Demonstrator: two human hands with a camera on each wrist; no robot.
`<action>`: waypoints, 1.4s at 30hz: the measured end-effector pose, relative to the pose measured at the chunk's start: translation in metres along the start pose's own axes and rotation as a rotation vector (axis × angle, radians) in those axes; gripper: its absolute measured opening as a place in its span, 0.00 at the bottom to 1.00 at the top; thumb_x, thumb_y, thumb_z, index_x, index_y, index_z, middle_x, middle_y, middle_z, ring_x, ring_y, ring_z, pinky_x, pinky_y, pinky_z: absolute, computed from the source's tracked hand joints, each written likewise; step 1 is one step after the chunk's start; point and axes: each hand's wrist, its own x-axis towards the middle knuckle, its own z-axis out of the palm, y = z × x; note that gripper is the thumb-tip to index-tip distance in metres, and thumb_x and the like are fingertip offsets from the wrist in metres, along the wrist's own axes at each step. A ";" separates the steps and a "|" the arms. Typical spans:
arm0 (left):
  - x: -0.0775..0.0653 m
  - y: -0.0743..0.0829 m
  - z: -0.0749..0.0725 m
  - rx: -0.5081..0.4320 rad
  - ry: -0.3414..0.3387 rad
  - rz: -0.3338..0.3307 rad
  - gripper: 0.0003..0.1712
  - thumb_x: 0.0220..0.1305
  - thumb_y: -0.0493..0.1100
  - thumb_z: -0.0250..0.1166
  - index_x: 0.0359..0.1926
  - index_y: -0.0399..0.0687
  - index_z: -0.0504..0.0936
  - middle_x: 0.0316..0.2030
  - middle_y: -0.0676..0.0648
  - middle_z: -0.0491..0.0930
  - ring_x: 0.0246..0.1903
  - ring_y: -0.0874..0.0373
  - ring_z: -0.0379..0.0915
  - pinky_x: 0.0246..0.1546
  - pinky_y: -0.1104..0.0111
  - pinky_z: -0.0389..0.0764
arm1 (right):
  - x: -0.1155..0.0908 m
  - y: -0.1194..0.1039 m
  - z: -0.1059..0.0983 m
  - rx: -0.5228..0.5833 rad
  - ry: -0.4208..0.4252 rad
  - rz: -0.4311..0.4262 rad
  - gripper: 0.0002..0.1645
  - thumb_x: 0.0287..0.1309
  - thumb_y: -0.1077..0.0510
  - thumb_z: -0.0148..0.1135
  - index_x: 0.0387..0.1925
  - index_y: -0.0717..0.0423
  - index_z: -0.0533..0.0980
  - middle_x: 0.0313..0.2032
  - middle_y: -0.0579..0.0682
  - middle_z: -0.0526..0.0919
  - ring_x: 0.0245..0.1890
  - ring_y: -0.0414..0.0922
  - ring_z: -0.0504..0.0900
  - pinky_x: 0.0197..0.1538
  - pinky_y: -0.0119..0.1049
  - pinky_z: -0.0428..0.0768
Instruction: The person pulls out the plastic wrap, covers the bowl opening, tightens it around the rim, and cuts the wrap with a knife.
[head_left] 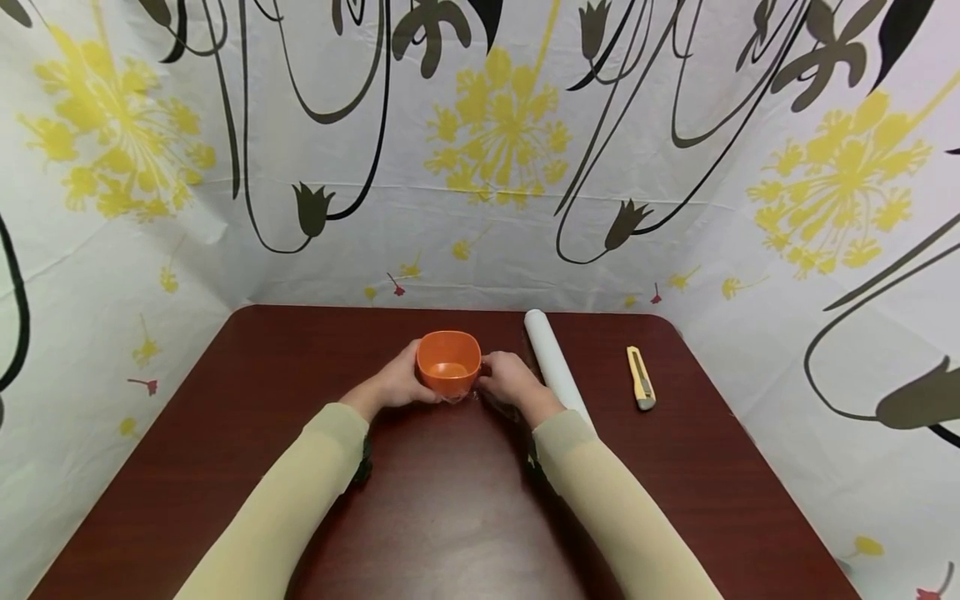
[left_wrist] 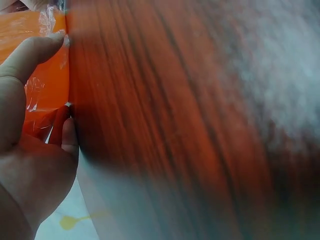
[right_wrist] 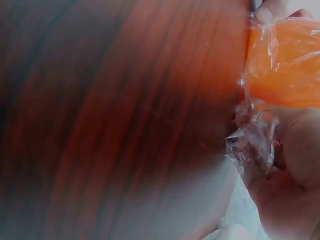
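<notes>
An orange bowl [head_left: 448, 371] with clear plastic wrap about its side is between both hands at the far middle of the table. My left hand [head_left: 397, 379] grips the bowl's left side; in the left wrist view the thumb [left_wrist: 35, 55] lies along the film-covered wall and the other fingers are mostly hidden. On the opposite side my right hand [head_left: 512, 382] has curled fingers. Seen from the right wrist, it pinches a crumpled bunch of plastic wrap [right_wrist: 255, 137] against the bowl's side. Film wrinkles show on the orange wall there.
A long white roll [head_left: 557, 362] lies just right of the right hand, partly behind the forearm. Farther right is a yellow box cutter [head_left: 641, 379]. The dark red-brown table [head_left: 450, 508] ends at a flower-patterned cloth [head_left: 480, 258] behind and at both sides.
</notes>
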 end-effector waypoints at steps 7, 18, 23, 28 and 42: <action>0.001 0.000 -0.001 0.002 -0.006 -0.021 0.64 0.53 0.36 0.87 0.83 0.40 0.56 0.78 0.36 0.66 0.77 0.38 0.65 0.81 0.42 0.66 | 0.002 0.002 0.005 -0.019 0.035 0.012 0.14 0.78 0.54 0.66 0.57 0.51 0.90 0.55 0.54 0.92 0.60 0.53 0.88 0.66 0.51 0.85; 0.001 0.003 0.001 -0.005 -0.029 -0.012 0.65 0.52 0.34 0.86 0.83 0.39 0.54 0.79 0.34 0.64 0.77 0.37 0.63 0.81 0.41 0.66 | 0.001 0.002 0.004 -0.149 0.081 0.015 0.14 0.75 0.55 0.68 0.56 0.51 0.91 0.51 0.55 0.87 0.56 0.55 0.85 0.66 0.49 0.83; 0.001 0.003 0.001 -0.018 -0.037 -0.015 0.63 0.53 0.35 0.86 0.82 0.39 0.55 0.78 0.34 0.64 0.77 0.37 0.63 0.81 0.42 0.66 | -0.001 0.003 -0.001 -0.247 0.083 0.050 0.15 0.75 0.46 0.70 0.55 0.43 0.92 0.48 0.53 0.83 0.52 0.56 0.79 0.61 0.52 0.81; -0.001 0.004 0.001 0.013 -0.050 -0.021 0.64 0.53 0.37 0.86 0.82 0.41 0.56 0.77 0.35 0.65 0.76 0.38 0.65 0.80 0.41 0.66 | 0.000 0.005 -0.007 -0.121 -0.009 0.074 0.12 0.74 0.45 0.71 0.37 0.43 0.93 0.36 0.46 0.88 0.40 0.48 0.82 0.49 0.42 0.83; -0.002 0.005 0.004 0.019 -0.059 -0.024 0.64 0.54 0.37 0.86 0.83 0.43 0.56 0.78 0.37 0.66 0.77 0.39 0.66 0.81 0.41 0.67 | 0.000 0.021 -0.018 0.167 -0.177 -0.012 0.15 0.67 0.65 0.62 0.47 0.57 0.91 0.44 0.50 0.93 0.41 0.43 0.81 0.52 0.37 0.82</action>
